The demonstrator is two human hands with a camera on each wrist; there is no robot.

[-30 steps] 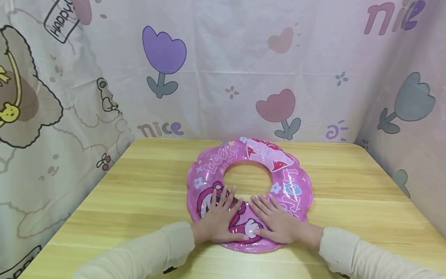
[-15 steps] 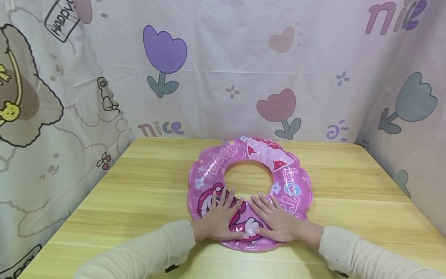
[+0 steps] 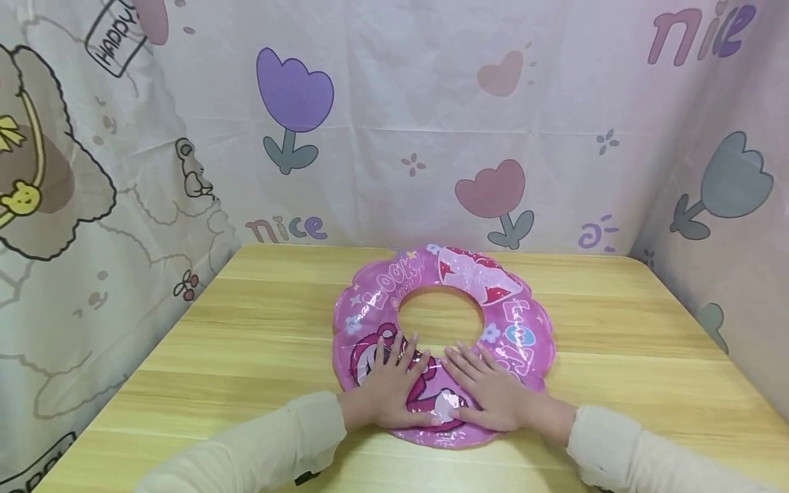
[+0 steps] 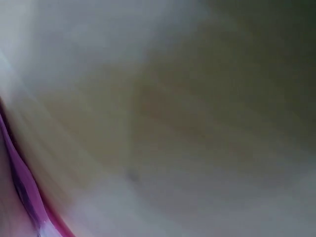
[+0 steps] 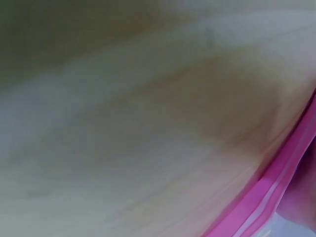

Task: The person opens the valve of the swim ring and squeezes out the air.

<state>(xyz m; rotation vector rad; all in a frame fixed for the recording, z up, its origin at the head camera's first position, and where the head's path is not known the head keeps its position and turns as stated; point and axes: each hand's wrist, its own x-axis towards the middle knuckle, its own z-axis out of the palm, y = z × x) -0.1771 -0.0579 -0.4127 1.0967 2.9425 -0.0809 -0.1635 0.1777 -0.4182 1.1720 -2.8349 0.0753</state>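
Observation:
A pink inflatable swim ring (image 3: pixel 364 294) with a scalloped edge lies flat on the wooden table, printed with a bear, a bow, flowers and lettering. On its near left part my left hand (image 3: pixel 391 387) rests palm down, fingers straight and spread over the bear print. My right hand (image 3: pixel 493 390) lies the same way on the near right part, its fingers pointing toward the ring's hole. The two thumbs almost meet over a white paw print. In the left wrist view the ring's pink edge (image 4: pixel 27 185) shows at lower left; the right wrist view has its edge (image 5: pixel 269 190) at lower right.
The light wooden table (image 3: pixel 246 301) reaches back to a printed cloth backdrop (image 3: pixel 394 82) with tulips and hearts. More printed cloth hangs at the left and right sides. Cream sleeves (image 3: pixel 308 424) cover both forearms.
Both hands stay flat in the same place on the swim ring. The whole head view shifts very slightly; nothing else visibly moves.

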